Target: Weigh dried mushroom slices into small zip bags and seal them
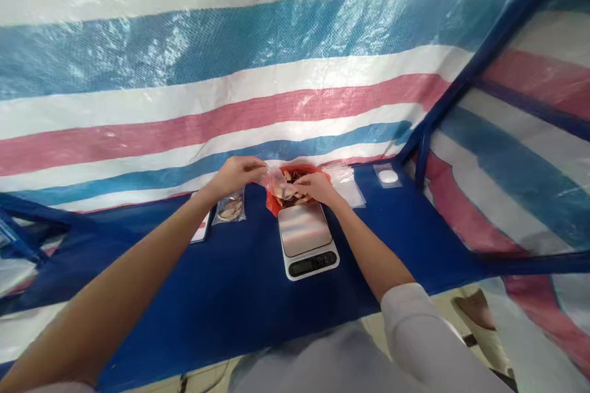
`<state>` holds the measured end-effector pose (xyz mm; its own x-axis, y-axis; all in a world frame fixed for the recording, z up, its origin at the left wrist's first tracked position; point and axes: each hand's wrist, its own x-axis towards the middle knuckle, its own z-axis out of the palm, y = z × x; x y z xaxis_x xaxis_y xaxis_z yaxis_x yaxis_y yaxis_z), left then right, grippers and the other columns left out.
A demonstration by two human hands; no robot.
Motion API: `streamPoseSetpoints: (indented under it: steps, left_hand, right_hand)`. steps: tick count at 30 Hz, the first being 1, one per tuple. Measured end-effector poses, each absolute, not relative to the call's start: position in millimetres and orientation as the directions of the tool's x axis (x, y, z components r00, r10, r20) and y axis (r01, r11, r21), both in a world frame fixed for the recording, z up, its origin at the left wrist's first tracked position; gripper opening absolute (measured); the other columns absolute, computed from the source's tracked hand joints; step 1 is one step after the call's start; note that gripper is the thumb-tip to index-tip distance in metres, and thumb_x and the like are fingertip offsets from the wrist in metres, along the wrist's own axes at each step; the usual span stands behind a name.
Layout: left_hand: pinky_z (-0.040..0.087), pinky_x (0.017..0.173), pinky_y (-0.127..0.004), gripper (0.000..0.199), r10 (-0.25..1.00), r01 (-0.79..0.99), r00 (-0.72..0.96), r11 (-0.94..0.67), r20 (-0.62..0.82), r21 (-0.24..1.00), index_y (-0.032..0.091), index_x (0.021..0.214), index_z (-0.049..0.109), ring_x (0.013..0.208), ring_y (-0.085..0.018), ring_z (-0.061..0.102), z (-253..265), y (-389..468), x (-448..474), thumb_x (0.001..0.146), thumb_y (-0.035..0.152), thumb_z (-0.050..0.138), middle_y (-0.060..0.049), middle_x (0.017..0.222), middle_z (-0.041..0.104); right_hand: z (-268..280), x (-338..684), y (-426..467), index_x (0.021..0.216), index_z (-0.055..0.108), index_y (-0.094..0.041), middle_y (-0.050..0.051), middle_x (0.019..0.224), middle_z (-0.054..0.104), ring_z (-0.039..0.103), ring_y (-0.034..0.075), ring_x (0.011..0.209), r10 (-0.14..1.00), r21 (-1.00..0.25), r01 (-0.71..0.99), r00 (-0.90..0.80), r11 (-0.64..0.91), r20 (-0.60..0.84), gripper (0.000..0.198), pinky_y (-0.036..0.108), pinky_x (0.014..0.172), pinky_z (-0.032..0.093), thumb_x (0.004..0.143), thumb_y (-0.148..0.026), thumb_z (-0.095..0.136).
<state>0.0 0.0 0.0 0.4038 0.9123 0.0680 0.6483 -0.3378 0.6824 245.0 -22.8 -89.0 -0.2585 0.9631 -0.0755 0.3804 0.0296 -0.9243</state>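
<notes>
My left hand (237, 175) pinches a clear plastic bag (275, 182) by its edge and holds it over a red plastic bag (271, 204). The red bag lies open and contains brown and pale dried slices (290, 173). My right hand (317, 188) reaches in from the other side, its fingers closed at the clear bag and above the slices. What lies between those fingertips is too small to make out. Just in front of the red bag sits a kitchen scale (305, 230) with a bare metal plate and a dark display.
Left of the red bag lies a filled clear bag (230, 207), beside a flat white-and-red item (201, 230). Flat clear bags (346, 184) lie on the right, with a small packet holding a white round thing (388, 176) farther over. Striped sheeting (230, 110) and blue frame bars (442, 98) border the blue table (230, 295).
</notes>
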Motion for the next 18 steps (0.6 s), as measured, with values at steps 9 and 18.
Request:
streamPoseSetpoints:
  steps: [9, 18]
  left_hand:
    - [0.058, 0.073, -0.034, 0.051, 0.952, 0.555, 0.299, -0.223, 0.058, 0.801, 0.018, 0.089, 0.073, 0.079, -0.023, 0.071, 1.7, -7.4, -1.2, 0.071, 0.065, 0.073, -0.007, 0.084, 0.076]
    - [0.056, 0.074, -0.034, 0.053, 0.945, 0.594, 0.316, -0.261, 0.078, 0.761, 0.017, 0.088, 0.075, 0.077, -0.023, 0.071, 6.4, -11.6, 3.8, 0.076, 0.068, 0.067, -0.008, 0.085, 0.077]
  right_hand:
    - [-94.3, 248.7, -20.8, 0.084, 0.081, -0.019, 0.001, 0.079, 0.076, 0.067, 0.014, 0.065, 0.966, -0.993, 0.058, -0.229, -0.107, -0.117, 0.014, 0.023, 0.056, 0.059, 0.080, -0.030, 0.074]
    - [-93.3, 249.7, -26.3, 0.083, 0.080, -0.018, 0.003, 0.077, 0.077, 0.072, 0.017, 0.072, 0.961, -0.982, -0.018, -0.209, -0.189, -0.182, 0.012, 0.022, 0.055, 0.060, 0.077, -0.030, 0.079]
